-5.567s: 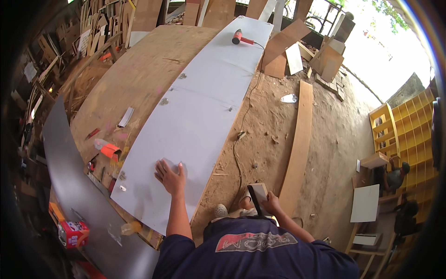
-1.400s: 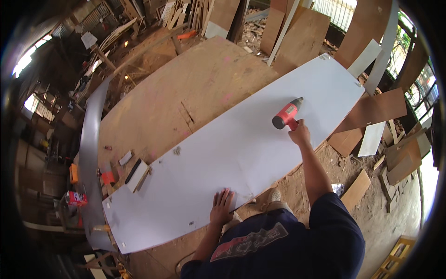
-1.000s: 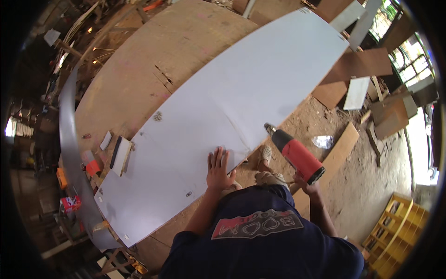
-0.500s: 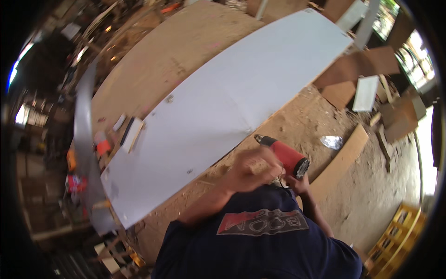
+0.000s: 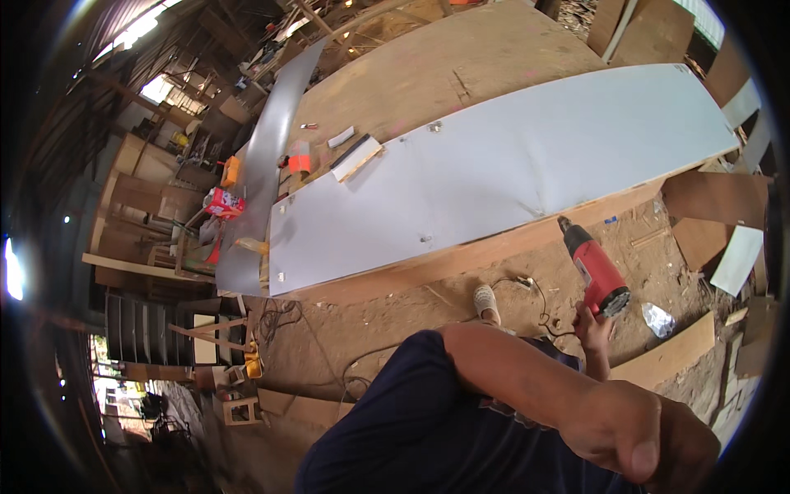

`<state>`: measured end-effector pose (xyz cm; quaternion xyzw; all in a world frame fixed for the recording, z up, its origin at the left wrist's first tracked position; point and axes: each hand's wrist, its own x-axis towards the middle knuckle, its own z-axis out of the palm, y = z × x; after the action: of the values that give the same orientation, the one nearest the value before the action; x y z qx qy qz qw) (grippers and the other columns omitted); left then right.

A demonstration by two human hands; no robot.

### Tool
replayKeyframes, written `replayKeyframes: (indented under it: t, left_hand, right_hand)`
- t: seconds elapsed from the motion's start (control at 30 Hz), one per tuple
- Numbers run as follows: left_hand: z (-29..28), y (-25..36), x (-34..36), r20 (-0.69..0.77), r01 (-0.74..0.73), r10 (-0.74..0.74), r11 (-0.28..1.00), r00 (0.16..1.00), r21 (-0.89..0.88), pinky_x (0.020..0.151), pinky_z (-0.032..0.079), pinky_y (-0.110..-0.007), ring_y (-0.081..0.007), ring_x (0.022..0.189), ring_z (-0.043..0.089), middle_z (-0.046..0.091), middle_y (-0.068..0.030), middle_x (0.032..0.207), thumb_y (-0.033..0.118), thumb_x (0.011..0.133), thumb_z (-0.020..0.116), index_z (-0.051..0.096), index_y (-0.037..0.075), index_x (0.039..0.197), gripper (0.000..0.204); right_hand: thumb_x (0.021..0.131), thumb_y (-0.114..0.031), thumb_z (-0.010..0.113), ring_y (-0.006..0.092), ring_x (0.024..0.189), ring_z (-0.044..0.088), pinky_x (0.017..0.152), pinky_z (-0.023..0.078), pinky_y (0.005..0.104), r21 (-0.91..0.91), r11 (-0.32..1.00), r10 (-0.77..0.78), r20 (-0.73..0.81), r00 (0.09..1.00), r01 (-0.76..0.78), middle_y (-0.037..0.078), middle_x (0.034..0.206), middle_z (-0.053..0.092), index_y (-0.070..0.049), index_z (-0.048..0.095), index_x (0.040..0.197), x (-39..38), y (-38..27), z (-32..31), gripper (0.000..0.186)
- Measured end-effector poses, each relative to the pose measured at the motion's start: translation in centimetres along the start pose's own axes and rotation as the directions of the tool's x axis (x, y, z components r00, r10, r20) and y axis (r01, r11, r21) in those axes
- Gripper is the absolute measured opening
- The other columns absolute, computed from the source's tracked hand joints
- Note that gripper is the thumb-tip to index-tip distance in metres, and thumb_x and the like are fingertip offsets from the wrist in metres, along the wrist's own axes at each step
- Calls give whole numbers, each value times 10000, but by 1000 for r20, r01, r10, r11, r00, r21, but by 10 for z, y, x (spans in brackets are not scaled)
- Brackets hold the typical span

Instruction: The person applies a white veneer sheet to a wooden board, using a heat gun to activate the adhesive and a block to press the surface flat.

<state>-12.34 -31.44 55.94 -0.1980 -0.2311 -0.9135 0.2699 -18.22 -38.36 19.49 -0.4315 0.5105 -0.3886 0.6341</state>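
My right hand [image 5: 591, 319] grips the handle of a red heat gun [image 5: 597, 267], held low beside my body with its black nozzle pointing up toward the table edge. My left hand [image 5: 650, 445] is lifted close to the camera at the lower right, its forearm crossing my dark blue shirt. The fingers look curled, with nothing seen in them. A long white sheet [image 5: 494, 173] lies on the plywood table [image 5: 428, 74] ahead of me. Neither hand touches it.
A wood block [image 5: 356, 156], an orange tool [image 5: 299, 158] and a red can [image 5: 222, 202] sit near the sheet's left end beside a curved grey metal strip [image 5: 271, 140]. A cable [image 5: 527, 288], a foil scrap [image 5: 658, 319] and wood boards [image 5: 708, 222] lie on the sawdust floor.
My left hand has come off the white sheet and risen toward the camera. My right hand has pulled the heat gun off the sheet and down beside my body. I have stepped back from the table.
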Motion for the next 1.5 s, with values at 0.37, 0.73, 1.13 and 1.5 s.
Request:
replayKeyframes:
  t: [0.37, 0.73, 1.13, 1.5]
  left_hand:
    - [7, -12, 2, 369, -404, 402, 912, 838, -76, 800, 512, -376, -285, 917, 677, 694, -200, 1045, 584, 986, 665, 620, -153, 1242, 781]
    - [11, -13, -33, 371, -268, 283, 959, 885, -91, 788, 506, -370, -249, 879, 670, 682, -188, 986, 540, 977, 701, 627, -129, 1197, 708]
    - [-105, 74, -218, -579, 161, 605, 603, 546, 782, 810, 536, -353, -186, 835, 695, 762, -75, 865, 109, 904, 839, 746, 39, 810, 149]
    - [-235, 96, -458, -357, 794, 934, 205, 15, 572, 741, 577, -322, -161, 751, 727, 791, -118, 814, 179, 973, 800, 789, -41, 954, 221]
  right_hand:
    - [938, -84, 751, 125, 565, 615, 503, 480, 310, -60, 997, -49, 90, 995, 54, 12, 700, 626, -33, 656, 1017, -5, -4, 2, 134]
    - [958, -87, 727, 128, 567, 609, 512, 491, 314, -140, 969, -188, 105, 976, 202, 21, 717, 626, -28, 637, 1006, -2, 12, 16, 119]
    - [936, -59, 738, 181, 1079, 715, 952, 570, 362, -110, 979, -161, 98, 982, 172, 82, 1105, 762, -8, 713, 1223, -6, -2, 35, 293]
    - [902, -140, 770, 190, 1126, 728, 991, 561, 361, -223, 926, -275, 162, 948, 306, 99, 1185, 778, -53, 728, 1295, 1, -28, 59, 405]
